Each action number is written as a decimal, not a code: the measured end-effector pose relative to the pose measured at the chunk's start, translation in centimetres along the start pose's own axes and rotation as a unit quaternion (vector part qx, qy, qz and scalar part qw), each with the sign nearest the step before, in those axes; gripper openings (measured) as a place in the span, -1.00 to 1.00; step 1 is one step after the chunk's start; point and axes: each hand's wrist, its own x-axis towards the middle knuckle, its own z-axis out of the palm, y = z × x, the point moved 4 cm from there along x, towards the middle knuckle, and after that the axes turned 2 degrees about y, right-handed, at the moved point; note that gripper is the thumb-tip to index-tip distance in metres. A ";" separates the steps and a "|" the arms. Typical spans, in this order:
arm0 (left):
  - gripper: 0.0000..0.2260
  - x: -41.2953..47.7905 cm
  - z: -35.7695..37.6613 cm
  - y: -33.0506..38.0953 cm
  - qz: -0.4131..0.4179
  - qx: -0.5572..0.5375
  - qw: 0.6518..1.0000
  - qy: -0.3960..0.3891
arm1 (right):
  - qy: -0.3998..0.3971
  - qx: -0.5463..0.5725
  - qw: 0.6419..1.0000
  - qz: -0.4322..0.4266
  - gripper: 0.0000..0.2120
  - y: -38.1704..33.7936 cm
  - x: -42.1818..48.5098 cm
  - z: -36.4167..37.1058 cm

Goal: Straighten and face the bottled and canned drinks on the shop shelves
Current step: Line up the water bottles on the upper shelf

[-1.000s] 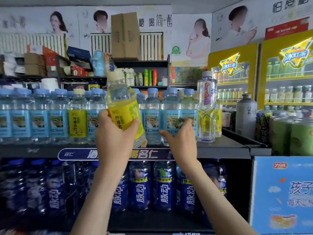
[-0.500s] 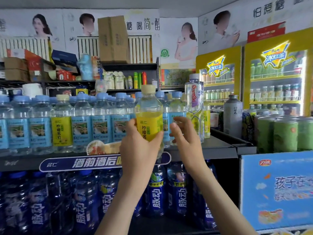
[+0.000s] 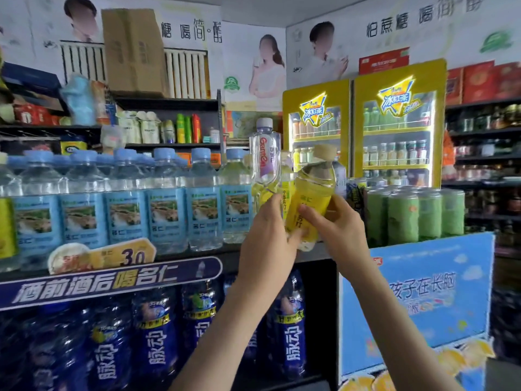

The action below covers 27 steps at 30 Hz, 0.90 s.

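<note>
yellow-label lemon soda bottle (image 3: 313, 193) tilted right at the upper shelf's (image 3: 318, 256) right end, beside Ganten water bottle (image 3: 265, 156) | left hand (image 3: 267, 235) wraps its base, right hand (image 3: 338, 224) clasps its label | likely full, weighty; thin plastic dents; hold the labelled waist

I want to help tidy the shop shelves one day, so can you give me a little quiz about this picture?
1. True or false: the yellow-labelled clear plastic bottle is standing upright with nobody touching it.
2. What stands just to the right of that bottle?
A. round green metal cans
B. milk cartons
C. bananas
3. Fill in the gap: the row of clear blue-labelled plastic bottles has caps coloured ____.

Key
1. False. The left hand and right hand both hold it, and it is tilted.
2. A
3. blue
</note>
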 end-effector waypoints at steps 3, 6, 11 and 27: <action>-0.60 -0.1 -0.8 -0.9 0.015 0.045 0.997 0.068 | 0.009 -0.027 0.999 0.031 -0.75 2.1 2.8 -1.6; -0.71 0.2 -1.2 -2.7 0.013 0.097 0.987 0.129 | -0.025 -0.051 0.997 0.060 -0.64 3.7 5.2 -1.2; -0.71 0.7 -1.2 -3.8 0.017 0.134 0.981 0.141 | -0.105 -0.061 0.991 0.056 -0.59 5.1 6.9 1.7; -0.68 -1.0 -6.4 -6.4 -0.097 0.091 0.983 0.130 | -0.001 -0.052 0.986 -0.158 -0.68 -2.6 -1.6 6.5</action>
